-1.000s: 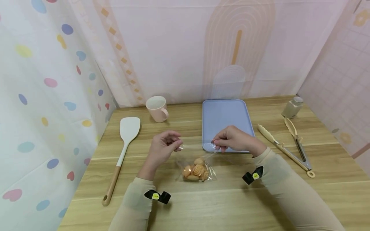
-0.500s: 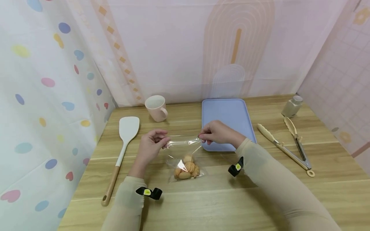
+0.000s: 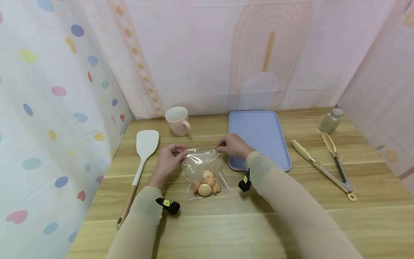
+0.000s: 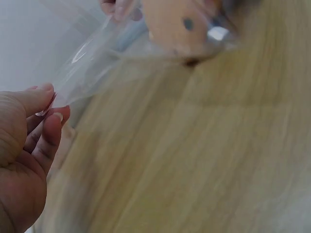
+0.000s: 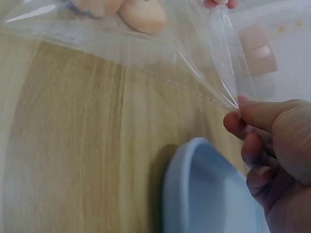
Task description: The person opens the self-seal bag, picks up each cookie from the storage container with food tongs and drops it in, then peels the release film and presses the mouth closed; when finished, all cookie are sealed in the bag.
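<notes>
A clear plastic bag (image 3: 198, 163) hangs between my two hands over the wooden table, with several round cookies (image 3: 205, 189) gathered at its bottom. My left hand (image 3: 167, 160) pinches the bag's top left corner between thumb and fingers. At the opposite top corner, my right hand (image 3: 234, 145) pinches the film, its wrist near the blue tray's left edge. In the left wrist view the thumb and fingertips (image 4: 44, 99) meet on the film's edge. The right wrist view shows cookies (image 5: 143, 15) through the film and the right thumb (image 5: 262, 114) pressed on the corner.
A blue tray (image 3: 258, 133) lies behind and right of the bag. The pink mug (image 3: 178, 122) stands at the back left, beside a white spatula (image 3: 147, 145) with a wooden handle. Tongs (image 3: 336, 169) and a small jar (image 3: 331, 121) are at the right.
Both hands have shifted left with the bag, the right one more, and the hands are closer together. The bag's top has moved slightly farther back.
</notes>
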Demonstrator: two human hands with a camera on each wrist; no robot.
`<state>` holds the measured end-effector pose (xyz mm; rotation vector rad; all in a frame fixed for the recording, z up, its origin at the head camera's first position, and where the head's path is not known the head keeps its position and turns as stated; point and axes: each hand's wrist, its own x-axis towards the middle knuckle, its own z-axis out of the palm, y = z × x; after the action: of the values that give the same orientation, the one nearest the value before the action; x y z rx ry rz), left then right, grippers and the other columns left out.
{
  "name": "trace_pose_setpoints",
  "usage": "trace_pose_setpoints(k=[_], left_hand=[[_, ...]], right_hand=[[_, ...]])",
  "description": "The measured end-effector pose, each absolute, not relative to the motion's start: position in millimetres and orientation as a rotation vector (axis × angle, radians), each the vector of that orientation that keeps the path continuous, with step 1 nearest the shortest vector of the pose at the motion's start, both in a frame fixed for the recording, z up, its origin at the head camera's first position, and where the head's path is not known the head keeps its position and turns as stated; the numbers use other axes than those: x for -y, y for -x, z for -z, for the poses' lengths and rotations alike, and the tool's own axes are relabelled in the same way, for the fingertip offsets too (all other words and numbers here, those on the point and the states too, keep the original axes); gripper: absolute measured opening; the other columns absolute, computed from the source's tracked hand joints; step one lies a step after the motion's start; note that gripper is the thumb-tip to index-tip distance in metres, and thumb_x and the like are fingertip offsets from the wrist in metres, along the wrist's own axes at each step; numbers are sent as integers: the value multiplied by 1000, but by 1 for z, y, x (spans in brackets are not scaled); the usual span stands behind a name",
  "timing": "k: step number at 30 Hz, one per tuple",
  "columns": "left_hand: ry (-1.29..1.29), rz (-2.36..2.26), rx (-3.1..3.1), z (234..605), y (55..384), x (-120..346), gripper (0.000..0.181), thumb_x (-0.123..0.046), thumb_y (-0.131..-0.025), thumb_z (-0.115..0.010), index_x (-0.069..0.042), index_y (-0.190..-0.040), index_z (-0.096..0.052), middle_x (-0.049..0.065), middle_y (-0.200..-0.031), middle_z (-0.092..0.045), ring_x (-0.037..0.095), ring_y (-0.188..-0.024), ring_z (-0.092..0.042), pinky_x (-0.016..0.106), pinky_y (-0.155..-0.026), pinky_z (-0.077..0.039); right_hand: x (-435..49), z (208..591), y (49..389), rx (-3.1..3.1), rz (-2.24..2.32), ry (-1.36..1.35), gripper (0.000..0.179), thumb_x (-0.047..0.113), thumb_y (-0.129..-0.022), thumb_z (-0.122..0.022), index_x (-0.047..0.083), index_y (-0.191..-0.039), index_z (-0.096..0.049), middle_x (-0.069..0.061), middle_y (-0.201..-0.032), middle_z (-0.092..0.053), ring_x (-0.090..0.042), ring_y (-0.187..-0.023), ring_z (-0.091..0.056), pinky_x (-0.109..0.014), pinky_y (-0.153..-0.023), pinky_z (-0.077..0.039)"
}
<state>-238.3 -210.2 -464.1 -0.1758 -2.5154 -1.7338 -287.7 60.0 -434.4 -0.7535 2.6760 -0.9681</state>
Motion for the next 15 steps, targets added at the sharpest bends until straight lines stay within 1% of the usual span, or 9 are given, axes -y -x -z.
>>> trace_pose_setpoints(k=[2, 3, 7, 9, 11, 13, 15], left_hand=[[154, 1752, 2519, 467, 240, 209, 24, -5, -89, -68, 9, -108, -61, 16, -82, -66, 13, -62, -62, 24, -56, -53], [144, 1756, 2526, 463, 239, 207, 24, -4, -89, -67, 9, -108, -61, 17, -83, -66, 15, -63, -63, 24, -57, -54], [129, 1755, 2537, 469, 242, 207, 18, -3, -89, -67, 7, -103, -63, 17, -81, -66, 16, -62, -63, 25, -55, -53], [121, 1724, 2563, 472, 242, 207, 16, -4, -89, -67, 5, -102, -64, 17, -81, -66, 16, -62, -62, 25, -55, -53], [107, 1699, 2581, 477, 244, 212, 15, -6, -90, -67, 3, -102, -65, 15, -81, -67, 13, -62, -62, 24, -56, -53], [109, 1673, 2600, 475, 244, 216, 17, -8, -91, -66, 4, -104, -64, 15, -84, -68, 13, -65, -64, 23, -58, -54], [106, 1648, 2618, 471, 242, 220, 19, -10, -92, -65, 4, -106, -64, 16, -87, -68, 15, -68, -66, 25, -61, -55]], right_hand=[[-59, 438, 289, -2692, 972, 721, 9, 21, -88, -71, 13, -88, -75, 6, -77, -69, -9, -65, -56, -24, -61, -47], [-58, 439, 289, -2697, 976, 708, 9, 21, -88, -72, 13, -87, -75, 6, -76, -69, -9, -65, -56, -24, -61, -47], [-55, 446, 290, -2724, 972, 681, 8, 21, -88, -72, 13, -85, -75, 6, -75, -68, -9, -65, -56, -24, -61, -46], [-54, 449, 290, -2718, 978, 670, 9, 21, -88, -72, 12, -86, -74, 5, -75, -67, -10, -65, -56, -24, -61, -46], [-52, 447, 290, -2692, 984, 676, 13, 22, -90, -70, 11, -94, -74, 3, -78, -68, -11, -67, -58, -25, -63, -49], [-51, 441, 288, -2654, 971, 684, 22, 23, -92, -66, 8, -108, -71, -1, -86, -69, -12, -73, -61, -26, -67, -51], [-52, 430, 286, -2619, 949, 703, 34, 25, -95, -63, 6, -123, -64, -5, -97, -70, -15, -82, -64, -29, -72, -53]])
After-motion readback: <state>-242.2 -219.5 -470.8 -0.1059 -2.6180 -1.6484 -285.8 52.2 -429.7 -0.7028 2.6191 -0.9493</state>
